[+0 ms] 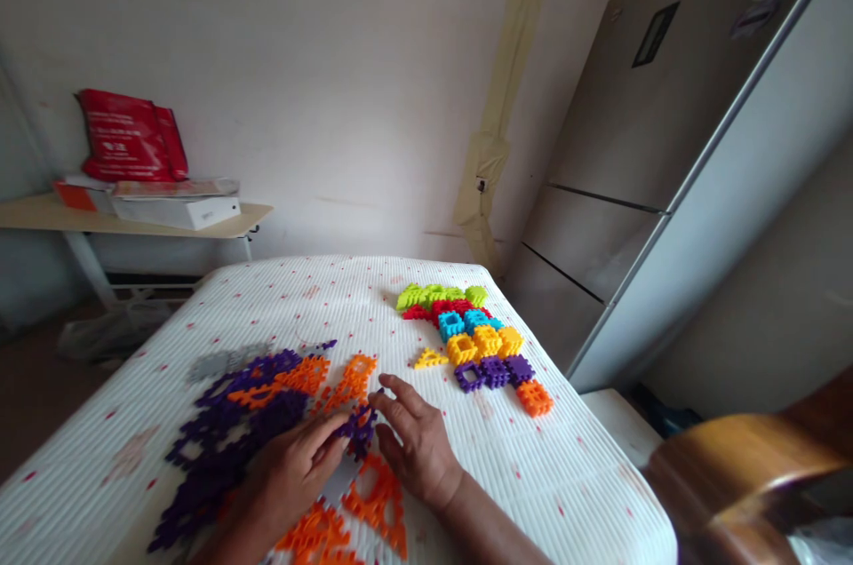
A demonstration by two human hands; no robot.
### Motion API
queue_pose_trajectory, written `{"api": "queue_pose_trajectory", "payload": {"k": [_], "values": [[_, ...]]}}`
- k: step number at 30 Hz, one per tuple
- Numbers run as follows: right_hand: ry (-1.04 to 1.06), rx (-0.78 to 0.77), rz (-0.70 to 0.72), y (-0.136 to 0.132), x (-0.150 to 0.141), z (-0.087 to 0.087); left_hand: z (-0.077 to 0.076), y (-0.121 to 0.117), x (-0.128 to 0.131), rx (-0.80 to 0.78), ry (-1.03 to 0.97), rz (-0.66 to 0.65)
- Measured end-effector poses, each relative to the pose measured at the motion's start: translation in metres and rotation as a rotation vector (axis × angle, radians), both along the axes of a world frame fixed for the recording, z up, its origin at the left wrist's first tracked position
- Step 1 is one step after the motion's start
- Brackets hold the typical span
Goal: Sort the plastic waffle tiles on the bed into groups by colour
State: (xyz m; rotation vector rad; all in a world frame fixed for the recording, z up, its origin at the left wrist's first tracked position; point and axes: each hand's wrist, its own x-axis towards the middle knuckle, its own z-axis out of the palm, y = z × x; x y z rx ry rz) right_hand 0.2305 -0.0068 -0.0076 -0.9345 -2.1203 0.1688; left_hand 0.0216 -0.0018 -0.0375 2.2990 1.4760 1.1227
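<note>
Right of hands [283, 478] [425, 451], tablecloth [553, 481] to edge [611, 449]

matt plastic pieces [361, 429], ribbed cloth [533, 467], satin metallic fridge [593, 147], glossy wooden chair [746, 463], shiny bag [126, 143]

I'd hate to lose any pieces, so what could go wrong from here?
The orange block sits near the right edge of the table, so a bump might knock it off. The small purple piece between the left hand and right hand could slip and get lost among the loose purple pieces.
</note>
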Motion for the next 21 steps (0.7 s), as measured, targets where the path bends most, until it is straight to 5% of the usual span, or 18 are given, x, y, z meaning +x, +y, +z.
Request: {"api": "queue_pose_trajectory", "payload": {"k": [9, 16, 21], "values": [[-0.021, -0.048, -0.071, 0.003, 0.002, -0.008, 0.006, -0.004, 0.0, -0.039, -0.068, -0.037], [-0.234, 0.063, -0.577, 0.018, 0.039, -0.014, 0.006, -0.001, -0.005, -0.012, -0.107, -0.019], [-0.408, 0.003, -0.747, 0.018, 0.054, -0.019, 0.003, -0.001, -0.004, 0.01, -0.106, -0.042]]}}
